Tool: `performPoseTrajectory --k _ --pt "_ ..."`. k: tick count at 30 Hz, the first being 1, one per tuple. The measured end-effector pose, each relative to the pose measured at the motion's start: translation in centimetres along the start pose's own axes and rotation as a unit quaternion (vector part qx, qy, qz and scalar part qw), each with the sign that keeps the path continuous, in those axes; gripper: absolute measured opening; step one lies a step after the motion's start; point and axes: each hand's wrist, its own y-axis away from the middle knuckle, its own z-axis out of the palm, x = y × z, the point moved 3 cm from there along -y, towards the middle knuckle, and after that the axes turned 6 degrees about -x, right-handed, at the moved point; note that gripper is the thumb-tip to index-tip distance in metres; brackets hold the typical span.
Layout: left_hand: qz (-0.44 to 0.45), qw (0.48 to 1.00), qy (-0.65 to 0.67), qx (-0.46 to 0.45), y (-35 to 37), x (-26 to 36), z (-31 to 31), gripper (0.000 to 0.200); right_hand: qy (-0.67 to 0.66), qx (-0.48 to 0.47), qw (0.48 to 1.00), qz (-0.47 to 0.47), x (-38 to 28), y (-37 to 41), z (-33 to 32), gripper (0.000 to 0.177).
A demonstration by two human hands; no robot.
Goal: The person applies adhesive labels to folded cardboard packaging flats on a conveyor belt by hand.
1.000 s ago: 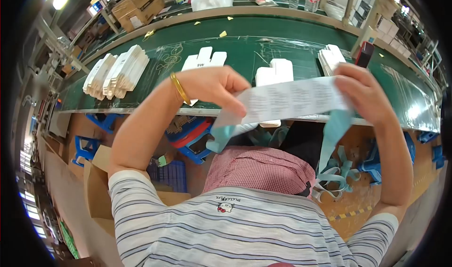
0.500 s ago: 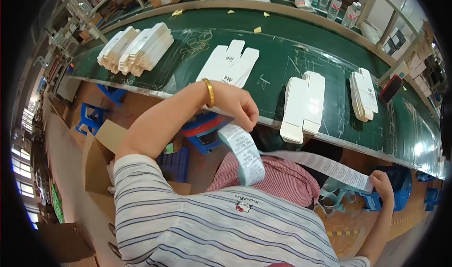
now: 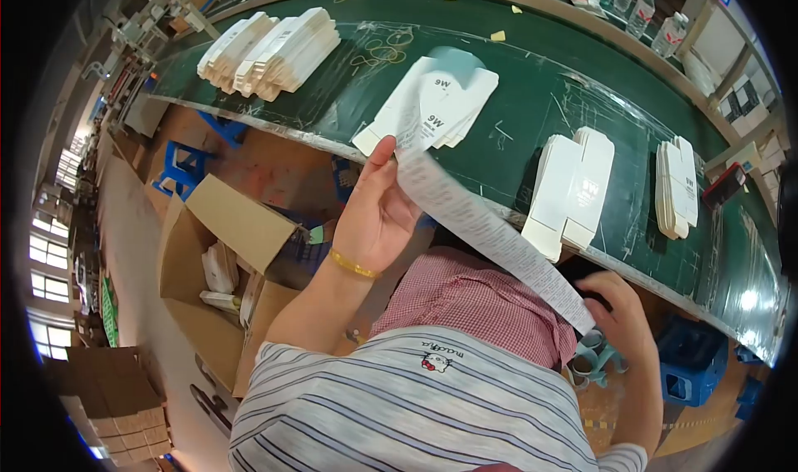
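Note:
A long strip of printed labels (image 3: 490, 231) stretches in a slant across my front. My left hand (image 3: 378, 210), with a yellow bracelet at its wrist, is raised at the table edge, pinching the strip's upper part between thumb and fingers. Beyond it, the strip's blurred free end curls over a stack of flat white boxes (image 3: 445, 110) marked "M6". Down at the right, my right hand (image 3: 615, 306) grips the lower end, its fingertips partly hidden. Below that hand hang pale green loops of backing strip (image 3: 592, 362).
On the green table (image 3: 490, 81) lie bundled white boxes (image 3: 274, 52) at left and two more stacks, white cartons (image 3: 573, 189) and narrow boxes (image 3: 677, 185), at right. An open cardboard box (image 3: 237, 222) stands at my left, a blue stool (image 3: 694, 360) at right. Bottles (image 3: 640, 14) stand behind.
My left hand has turned palm up and lifted the strip toward the table. My right hand has moved inward to the left. The view has shifted too.

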Motion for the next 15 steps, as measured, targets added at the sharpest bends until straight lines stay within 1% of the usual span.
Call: performPoseTrajectory --k 1,3,4,5,6,7,8,9,10,11,12,13,14,15 --pt "0.015 0.999 -0.03 -0.014 0.6 0.0 1.5 0.026 -0.021 0.006 0.999 -0.049 -3.1 -2.0 0.1 0.033" --pt "0.034 0.989 -0.136 -0.037 1.9 -0.8 3.4 0.025 -0.093 0.016 0.987 -0.127 -7.3 -5.4 0.8 0.036" --pt "0.038 0.965 -0.251 -0.061 2.5 -1.5 3.7 0.026 -0.146 0.019 0.978 -0.151 -8.5 -6.9 1.3 0.037" --pt "0.04 0.927 -0.362 -0.087 3.0 -2.4 3.8 0.026 -0.198 0.022 0.967 -0.161 -9.1 -8.1 1.8 0.039" --pt "0.02 0.9 -0.421 -0.11 3.4 -3.3 4.0 0.026 -0.243 0.023 0.957 -0.158 -9.2 -8.9 2.3 0.042" --pt "0.003 0.868 -0.478 -0.134 3.7 -4.3 4.2 0.026 -0.296 0.023 0.947 -0.121 -9.3 -8.9 2.5 0.039" --pt "-0.035 0.858 -0.487 -0.155 4.0 -5.3 4.5 0.027 -0.346 0.023 0.934 -0.084 -8.8 -8.7 2.4 0.037" --pt "-0.045 0.838 -0.513 -0.181 3.8 -6.2 4.6 0.028 -0.263 0.075 0.957 -0.096 -8.0 -8.4 1.8 0.028" --pt "-0.054 0.816 -0.536 -0.207 3.5 -7.0 4.8 0.028 -0.305 0.071 0.949 -0.049 -6.5 -7.9 1.9 0.026" --pt "-0.032 0.782 -0.575 -0.237 2.9 -7.4 4.8 0.029 -0.347 0.067 0.936 -0.003 -4.9 -7.2 2.1 0.024" --pt "0.016 0.752 -0.613 -0.242 2.4 -7.5 4.6 0.032 -0.389 0.064 0.918 0.041 -3.5 -6.5 2.4 0.022" --pt "0.111 0.71 -0.654 -0.234 1.7 -7.5 4.5 0.035 -0.431 0.084 0.897 0.056 -2.6 -5.7 2.8 0.021" --pt "0.192 0.666 -0.683 -0.228 0.8 -7.7 4.5 0.039 -0.43 0.091 0.895 0.075 -2.2 -4.7 2.9 0.021" --pt "0.248 0.632 -0.695 -0.237 -0.1 -8.1 4.7 0.042 -0.431 0.097 0.892 0.092 -1.8 -3.8 3.0 0.021"
